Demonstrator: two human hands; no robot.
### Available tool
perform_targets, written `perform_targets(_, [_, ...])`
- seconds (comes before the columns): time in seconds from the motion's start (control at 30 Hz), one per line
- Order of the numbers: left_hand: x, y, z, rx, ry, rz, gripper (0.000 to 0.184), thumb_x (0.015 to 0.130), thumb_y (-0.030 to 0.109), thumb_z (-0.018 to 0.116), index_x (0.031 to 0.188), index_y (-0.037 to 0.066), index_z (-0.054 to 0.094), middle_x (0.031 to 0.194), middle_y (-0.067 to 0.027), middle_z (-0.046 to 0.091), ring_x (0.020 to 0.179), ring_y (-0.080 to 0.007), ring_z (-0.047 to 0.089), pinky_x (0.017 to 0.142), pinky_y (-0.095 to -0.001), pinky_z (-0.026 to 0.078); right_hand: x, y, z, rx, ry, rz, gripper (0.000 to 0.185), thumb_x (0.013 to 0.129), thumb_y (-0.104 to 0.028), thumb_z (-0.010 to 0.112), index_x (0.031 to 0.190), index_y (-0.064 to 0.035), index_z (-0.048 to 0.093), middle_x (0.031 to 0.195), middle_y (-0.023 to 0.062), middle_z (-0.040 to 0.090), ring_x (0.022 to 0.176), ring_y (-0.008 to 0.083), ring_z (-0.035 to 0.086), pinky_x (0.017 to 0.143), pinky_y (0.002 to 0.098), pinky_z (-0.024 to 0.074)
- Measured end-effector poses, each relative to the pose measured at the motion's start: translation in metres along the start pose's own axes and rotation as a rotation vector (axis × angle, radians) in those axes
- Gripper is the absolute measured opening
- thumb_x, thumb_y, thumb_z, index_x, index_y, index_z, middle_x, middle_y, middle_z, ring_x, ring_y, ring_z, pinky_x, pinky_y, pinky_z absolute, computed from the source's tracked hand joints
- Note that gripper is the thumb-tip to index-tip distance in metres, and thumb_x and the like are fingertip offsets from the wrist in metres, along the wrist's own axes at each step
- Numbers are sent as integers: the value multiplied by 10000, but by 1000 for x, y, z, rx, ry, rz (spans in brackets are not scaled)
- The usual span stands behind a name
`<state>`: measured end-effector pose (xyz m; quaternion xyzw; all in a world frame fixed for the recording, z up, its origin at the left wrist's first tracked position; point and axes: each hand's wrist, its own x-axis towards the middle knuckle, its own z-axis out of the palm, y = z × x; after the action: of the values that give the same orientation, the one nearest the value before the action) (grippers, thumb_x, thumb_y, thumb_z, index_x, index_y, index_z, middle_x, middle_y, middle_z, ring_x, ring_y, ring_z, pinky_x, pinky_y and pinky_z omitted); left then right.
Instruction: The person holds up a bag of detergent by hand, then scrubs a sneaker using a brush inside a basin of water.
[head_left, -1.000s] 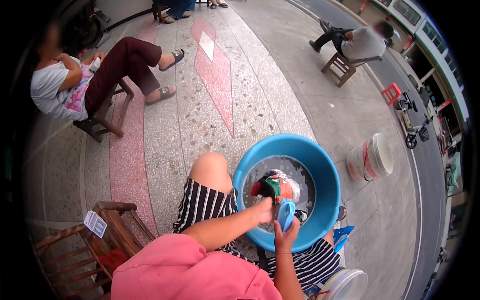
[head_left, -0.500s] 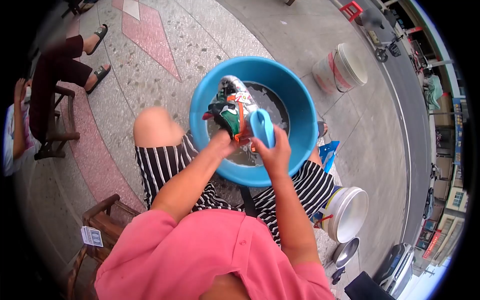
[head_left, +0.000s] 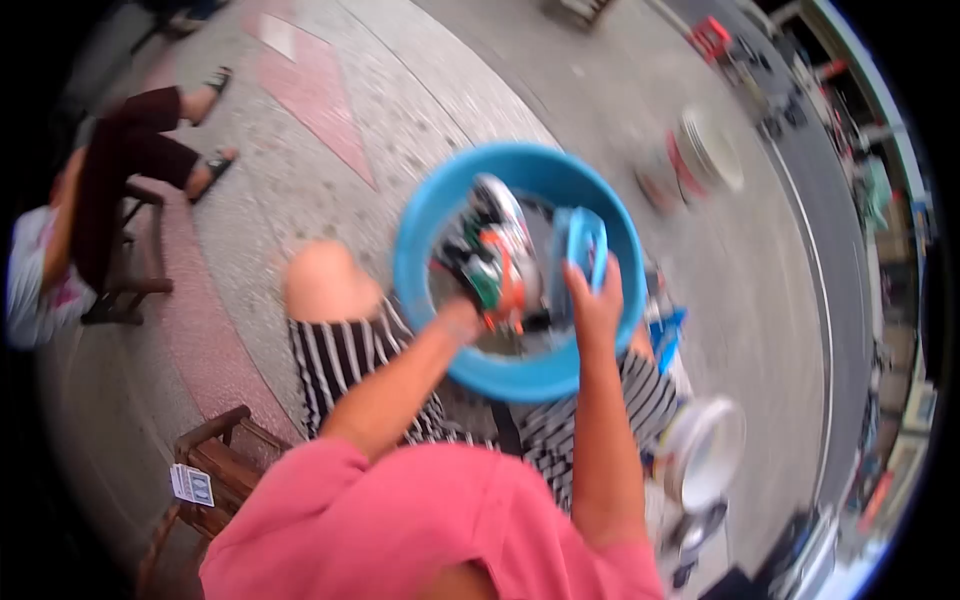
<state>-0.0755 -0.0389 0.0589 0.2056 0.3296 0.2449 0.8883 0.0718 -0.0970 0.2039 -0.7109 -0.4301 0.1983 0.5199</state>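
Note:
A wet shoe point(head_left: 510, 262) in silver, green, black and orange is held over the water in a blue basin point(head_left: 419, 232). My left hand point(head_left: 461, 318) is closed at the shoe's near end, with the fingers partly hidden by it. In my right hand point(head_left: 598, 297) is a light blue scrub brush point(head_left: 586, 238), gripped by its handle near the basin's right side. A gap separates the brush from the shoe. Motion blurs the details of both.
White buckets stand to the right, one farther off point(head_left: 710, 150) and one nearer point(head_left: 706, 450). A wooden chair point(head_left: 228, 455) with a stack of cards point(head_left: 192, 485) is at the lower left. Another person point(head_left: 125, 190) sits at the left. A road point(head_left: 800, 240) runs along the right.
The brush has moved right, away from the shoe, and turned in my right hand. My left hand still holds the shoe. The whole view has shifted slightly and blurred.

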Motion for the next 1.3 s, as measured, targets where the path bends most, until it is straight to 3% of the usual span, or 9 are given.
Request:
perform_targets(0.27, [-58, 31, 52, 642, 71, 75, 385, 854, 200, 537, 1182, 3, 499, 970, -107, 608, 815, -145, 586, 607, -308, 499, -21, 28, -5, -71, 127, 44, 433, 782, -181, 691, 1129, 2, 510, 957, 60, 563, 853, 162, 526, 769, 282, 436])
perform_targets(0.37, [-53, 15, 49, 668, 32, 335, 339, 858, 233, 507, 1125, 25, 535, 815, -76, 602, 615, -138, 589, 394, -275, 434, -23, 33, -7, -22, 110, 123, 444, 793, -187, 686, 1150, -2, 499, 975, 58, 557, 861, 144, 523, 771, 268, 432])
perform_targets(0.5, [-42, 2, 25, 148, -41, 24, 307, 843, 250, 533, 1088, 66, 559, 817, -69, 600, 625, -142, 599, 399, -275, 448, -51, 12, 18, -42, -21, 76, 507, 753, -188, 725, 1160, -2, 487, 1002, 74, 549, 903, 164, 524, 812, 286, 425])
perform_targets(0.63, [-9, -22, 6, -103, 72, 64, 313, 853, 360, 531, 1019, 97, 565, 803, -28, 618, 646, -115, 605, 488, -285, 491, -80, 7, 38, 5, -183, 75, 575, 707, -191, 759, 1172, -11, 473, 1051, 88, 531, 940, 184, 511, 845, 307, 409])
perform_targets(0.67, [-22, -9, 13, -225, 4, 66, 263, 878, 269, 544, 1034, 61, 581, 965, -83, 631, 828, -170, 621, 785, -329, 516, -87, -2, 39, 27, -213, 80, 579, 705, -192, 760, 1174, -12, 473, 1054, 91, 531, 944, 186, 511, 848, 309, 407])
perform_targets(0.7, [-14, -15, 3, -203, -7, 64, 240, 880, 264, 538, 1000, 64, 595, 962, -84, 628, 832, -164, 618, 780, -320, 515, -92, -5, 38, 46, -239, 86, 582, 703, -193, 761, 1175, -14, 473, 1057, 95, 531, 949, 188, 511, 851, 310, 405])
perform_targets(0.87, [-44, 10, 30, 264, 122, 66, 329, 852, 269, 533, 1117, 75, 550, 747, -45, 589, 528, -111, 558, 352, -269, 394, -62, 19, 36, -247, -87, -67, 534, 703, -181, 748, 1145, -13, 500, 985, 127, 576, 883, 235, 560, 809, 335, 442])
perform_targets(1.07, [-60, 7, 58, 235, 119, 222, 275, 866, 265, 525, 1068, 82, 563, 684, -39, 546, 430, -127, 509, 314, -287, 367, -14, 20, 19, -217, -4, 49, 552, 700, -192, 746, 1140, 23, 490, 1010, 172, 577, 909, 294, 570, 814, 367, 438])
perform_targets(1.3, [4, -48, -10, 103, 116, 143, 327, 874, 270, 502, 1078, 25, 574, 952, -74, 614, 826, -136, 579, 680, -288, 481, -91, 13, 36, -116, -183, 85, 579, 661, -206, 768, 1125, 11, 498, 1019, 158, 566, 950, 285, 563, 846, 361, 432])
